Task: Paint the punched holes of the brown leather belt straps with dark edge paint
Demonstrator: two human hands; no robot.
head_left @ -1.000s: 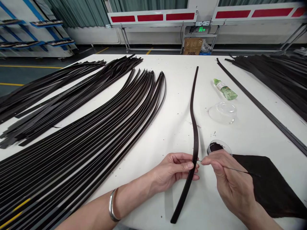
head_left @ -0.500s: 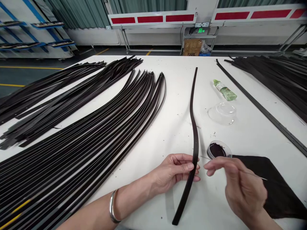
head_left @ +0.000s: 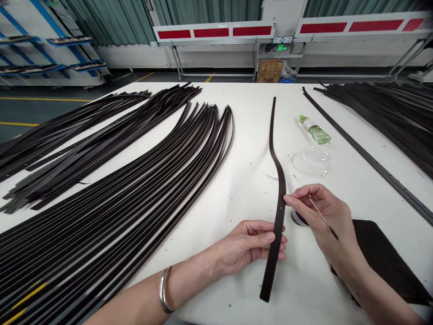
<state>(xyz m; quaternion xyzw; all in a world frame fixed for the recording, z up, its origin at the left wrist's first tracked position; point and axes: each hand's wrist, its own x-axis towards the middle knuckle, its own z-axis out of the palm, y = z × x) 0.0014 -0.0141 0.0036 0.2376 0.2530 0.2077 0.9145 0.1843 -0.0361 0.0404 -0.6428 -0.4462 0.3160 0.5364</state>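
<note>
Work centres on one dark strap [head_left: 281, 187], which runs away from the person down the white counter [head_left: 243, 180] with a soft bend about halfway. Its near end sits close to the counter's front edge.

The left hand [head_left: 248, 246] has its grip closed on the strap not far from that near end, thumb on top and fingers underneath. A silver bangle [head_left: 164, 291] sits on that wrist. The right hand [head_left: 324, 212] is a little farther up the same strap, on its right side. Its grip is pinched on a thin stick [head_left: 324, 220] that slants back over the hand, and its fingertips [head_left: 287, 199] touch the strap's edge. I cannot make out the stick's tip.

Just under the right hand, half hidden, is a small pot [head_left: 297, 220] of something dark. A dark cloth [head_left: 389, 262] lies to its right, beneath the forearm. Beyond them are a clear dish [head_left: 311, 160] and, farther off, a green bottle [head_left: 314, 130] on its side.

To the left a broad fan of straps [head_left: 135, 180] covers the counter, with another pile [head_left: 84, 131] behind it. On the right lie a single long strip [head_left: 372, 158] and a dark heap [head_left: 389, 106].
</note>
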